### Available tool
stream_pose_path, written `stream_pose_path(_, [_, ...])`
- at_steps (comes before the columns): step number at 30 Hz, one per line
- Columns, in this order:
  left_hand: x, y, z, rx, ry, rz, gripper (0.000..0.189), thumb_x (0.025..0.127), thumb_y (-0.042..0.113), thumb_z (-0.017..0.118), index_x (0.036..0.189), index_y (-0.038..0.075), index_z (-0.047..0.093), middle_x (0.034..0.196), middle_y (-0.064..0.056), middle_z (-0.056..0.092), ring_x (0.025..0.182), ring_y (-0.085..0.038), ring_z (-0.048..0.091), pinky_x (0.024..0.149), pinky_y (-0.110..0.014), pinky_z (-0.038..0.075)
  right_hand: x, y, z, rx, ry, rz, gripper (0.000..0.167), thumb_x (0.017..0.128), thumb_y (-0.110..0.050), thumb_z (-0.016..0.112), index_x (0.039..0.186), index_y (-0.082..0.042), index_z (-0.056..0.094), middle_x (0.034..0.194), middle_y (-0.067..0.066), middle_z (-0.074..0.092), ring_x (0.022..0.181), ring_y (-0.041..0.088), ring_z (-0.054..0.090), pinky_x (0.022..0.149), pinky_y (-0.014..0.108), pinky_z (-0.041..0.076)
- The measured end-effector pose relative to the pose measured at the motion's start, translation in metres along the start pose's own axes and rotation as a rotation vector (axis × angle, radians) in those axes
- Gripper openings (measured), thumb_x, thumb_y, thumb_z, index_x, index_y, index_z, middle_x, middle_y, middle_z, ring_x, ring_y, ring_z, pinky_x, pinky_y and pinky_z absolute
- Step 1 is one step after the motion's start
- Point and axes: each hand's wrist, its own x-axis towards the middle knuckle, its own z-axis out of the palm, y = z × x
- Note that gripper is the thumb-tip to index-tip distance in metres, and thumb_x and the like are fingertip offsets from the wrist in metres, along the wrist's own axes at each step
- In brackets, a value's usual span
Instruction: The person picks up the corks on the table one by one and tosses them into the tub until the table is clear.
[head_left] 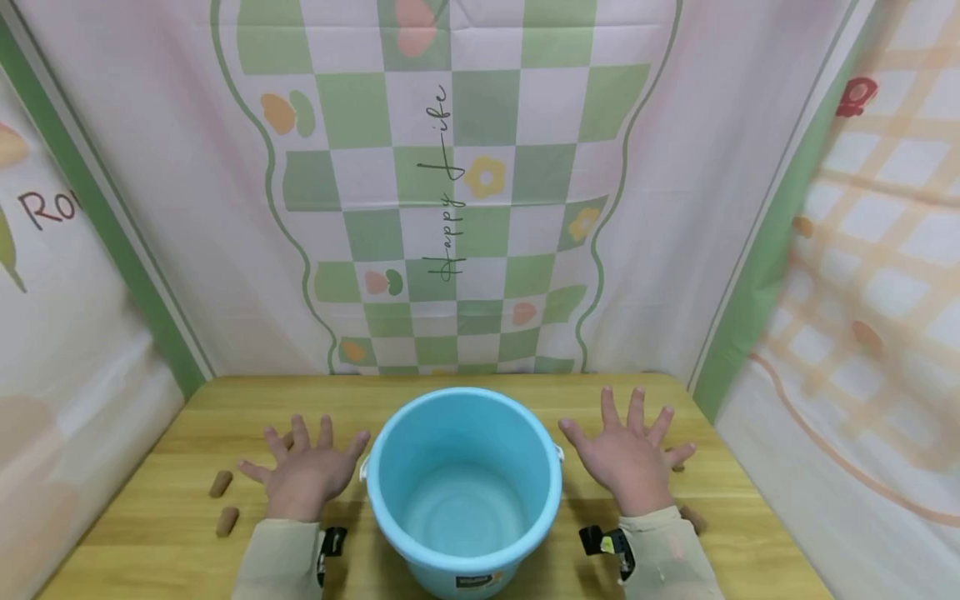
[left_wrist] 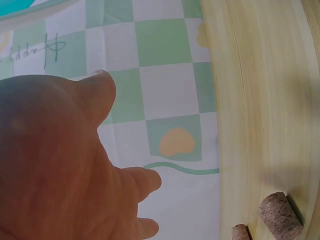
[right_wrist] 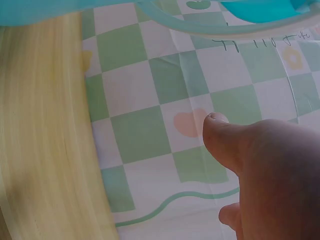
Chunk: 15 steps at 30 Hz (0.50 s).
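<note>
A light blue bucket [head_left: 465, 508] stands upright at the table's front middle, its inside bare down to the bottom. Left of it, my left hand [head_left: 306, 475] is held with fingers spread and nothing in it. On the bucket's other side my right hand [head_left: 626, 462] is likewise spread wide, holding nothing. In the left wrist view, the left hand's thumb and fingers [left_wrist: 140, 182] point away from the camera. The right wrist view catches the right thumb [right_wrist: 225, 137] and, above it, part of the bucket [right_wrist: 45, 12].
Brown cork pieces [head_left: 221, 483] lie on the wooden table [head_left: 405, 385] left of the left hand, one more [left_wrist: 280, 215] showing in the left wrist view. Another cork [head_left: 693, 520] sits beside the right wrist. A checkered cloth [head_left: 480, 208] hangs behind the table.
</note>
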Motion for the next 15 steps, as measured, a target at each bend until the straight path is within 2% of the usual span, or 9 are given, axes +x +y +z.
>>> stream_pose_path(9, [-0.001,-0.0031,-0.0018,-0.041,-0.022,0.005,0.104,0.09,0.083,0.02,0.158,0.005,0.011,0.155,-0.033,-0.015,0.129,-0.06,-0.032,0.077,-0.076,-0.03,0.0014,0.001,0.0012,0.002,-0.01,0.005,0.115,0.08,-0.092,0.019,0.16,-0.01,0.012,0.157,0.031,-0.015,0.127,0.055,-0.037,0.079,0.08,-0.023])
stream_pose_path(15, [0.0022,-0.007,-0.0012,-0.1,-0.05,0.051,0.11,0.084,0.088,0.012,0.159,0.008,0.008,0.156,-0.031,-0.017,0.131,-0.058,-0.031,0.076,-0.076,-0.029,0.0016,0.0018,0.0014,0.003,-0.01,0.005,0.115,0.08,-0.092,0.019,0.16,-0.009,0.012,0.157,0.031,-0.015,0.127,0.056,-0.037,0.078,0.081,-0.023])
